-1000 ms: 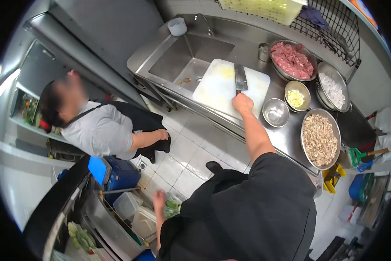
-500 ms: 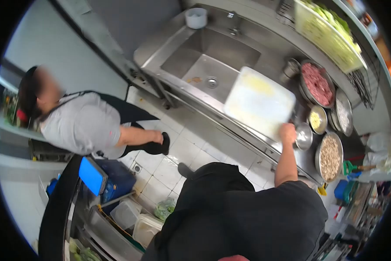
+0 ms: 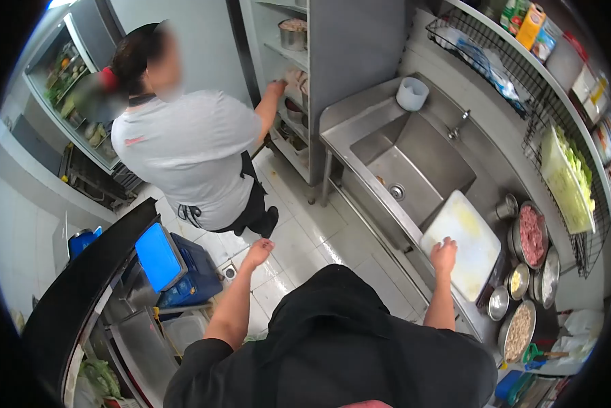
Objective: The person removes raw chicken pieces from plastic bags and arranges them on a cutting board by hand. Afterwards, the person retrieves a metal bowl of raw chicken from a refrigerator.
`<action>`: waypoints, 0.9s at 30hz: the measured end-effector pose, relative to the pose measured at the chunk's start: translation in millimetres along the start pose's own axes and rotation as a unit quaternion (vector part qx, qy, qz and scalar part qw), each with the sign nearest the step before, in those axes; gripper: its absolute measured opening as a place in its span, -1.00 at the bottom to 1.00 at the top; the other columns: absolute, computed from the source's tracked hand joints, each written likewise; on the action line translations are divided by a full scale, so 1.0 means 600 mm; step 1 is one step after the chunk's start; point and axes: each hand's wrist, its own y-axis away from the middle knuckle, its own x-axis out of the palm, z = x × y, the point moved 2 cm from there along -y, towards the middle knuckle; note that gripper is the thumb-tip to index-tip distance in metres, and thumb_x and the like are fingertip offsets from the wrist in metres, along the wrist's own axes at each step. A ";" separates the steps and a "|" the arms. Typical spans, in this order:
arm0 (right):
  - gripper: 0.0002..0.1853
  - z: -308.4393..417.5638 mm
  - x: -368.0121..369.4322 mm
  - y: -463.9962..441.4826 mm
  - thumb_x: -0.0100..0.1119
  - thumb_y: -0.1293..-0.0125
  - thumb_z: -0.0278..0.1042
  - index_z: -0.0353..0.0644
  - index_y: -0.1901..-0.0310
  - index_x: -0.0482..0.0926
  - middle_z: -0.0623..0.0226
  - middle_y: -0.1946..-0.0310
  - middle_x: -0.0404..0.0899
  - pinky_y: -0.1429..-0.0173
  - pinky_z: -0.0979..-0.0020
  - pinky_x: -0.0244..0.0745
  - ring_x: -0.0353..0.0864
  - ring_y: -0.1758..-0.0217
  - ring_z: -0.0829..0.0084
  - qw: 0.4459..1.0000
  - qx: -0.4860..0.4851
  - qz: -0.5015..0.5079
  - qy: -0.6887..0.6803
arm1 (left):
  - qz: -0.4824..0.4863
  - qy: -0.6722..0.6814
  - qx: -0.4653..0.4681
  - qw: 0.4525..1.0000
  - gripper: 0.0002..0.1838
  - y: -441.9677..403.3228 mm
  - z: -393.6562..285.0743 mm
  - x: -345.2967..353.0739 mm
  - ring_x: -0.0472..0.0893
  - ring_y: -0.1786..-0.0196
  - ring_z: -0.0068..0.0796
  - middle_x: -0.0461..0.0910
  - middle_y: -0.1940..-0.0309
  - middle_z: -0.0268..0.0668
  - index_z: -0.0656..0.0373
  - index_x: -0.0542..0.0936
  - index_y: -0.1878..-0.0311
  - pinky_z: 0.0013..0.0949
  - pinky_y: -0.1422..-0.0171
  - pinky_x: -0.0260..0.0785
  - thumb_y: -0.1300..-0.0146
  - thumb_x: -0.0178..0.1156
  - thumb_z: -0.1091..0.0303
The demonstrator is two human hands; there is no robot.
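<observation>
Kitchen with steel counter (image 3: 488, 182) and tiled floor (image 3: 329, 221), right hand (image 3: 443, 256) at white board (image 3: 467, 238), fingers apart, left hand (image 3: 258, 252) raised, finger spacing unclear, upper-right packets (image 3: 531, 26) illegible

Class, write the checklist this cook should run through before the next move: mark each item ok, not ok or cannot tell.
1. Left hand empty: ok.
2. Right hand free of tools: ok, it is at the board.
3. Sink free of scraps: not ok, a bit lies near the drain.
4. Board steady: cannot tell; a corner juts over the sink.
5. Co-worker away from the board: ok, by the shelves.
</observation>
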 end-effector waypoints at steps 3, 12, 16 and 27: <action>-0.75 0.121 0.036 -0.023 0.23 -0.26 -0.39 -0.31 0.08 0.55 -0.15 0.11 0.55 -0.08 -0.04 0.56 0.56 -0.03 -0.18 0.988 -0.127 0.024 -0.081 | 0.071 0.054 -0.049 0.995 -0.55 -0.016 0.017 0.041 0.64 0.34 -0.42 0.68 0.22 -0.22 0.23 0.62 -0.10 -0.32 0.31 0.51 -0.37 0.30 0.04; -0.84 0.339 0.058 -0.164 0.18 -0.35 -0.35 -0.24 0.14 0.61 -0.01 0.15 0.63 -0.03 0.00 0.59 0.64 0.04 -0.10 0.942 -0.273 0.152 -0.125 | 0.183 -0.014 -0.119 0.976 -0.58 -0.123 -0.054 0.143 0.72 0.29 -0.26 0.70 0.33 -0.19 0.24 0.72 0.14 -0.21 0.29 0.55 -0.38 0.24 0.00; -0.86 0.396 0.046 -0.238 0.19 -0.35 -0.33 -0.20 0.18 0.62 0.04 0.22 0.64 0.02 -0.01 0.60 0.66 0.12 -0.08 0.919 -0.324 0.184 -0.132 | -0.004 -0.089 0.133 0.987 -0.68 -0.246 -0.194 0.153 0.70 0.10 0.09 0.71 0.16 0.07 0.25 0.72 0.16 -0.06 0.01 0.53 -0.36 0.23 0.14; -0.87 0.455 0.041 -0.334 0.26 -0.28 -0.35 -0.17 0.18 0.61 0.11 0.26 0.59 0.09 0.03 0.63 0.66 0.14 0.00 0.864 -0.431 0.251 -0.069 | -0.309 0.258 0.321 0.857 -0.86 -0.418 -0.750 0.062 0.67 0.18 -0.32 0.64 0.18 -0.17 0.23 0.59 0.02 -0.30 0.04 0.50 -0.43 0.19 0.43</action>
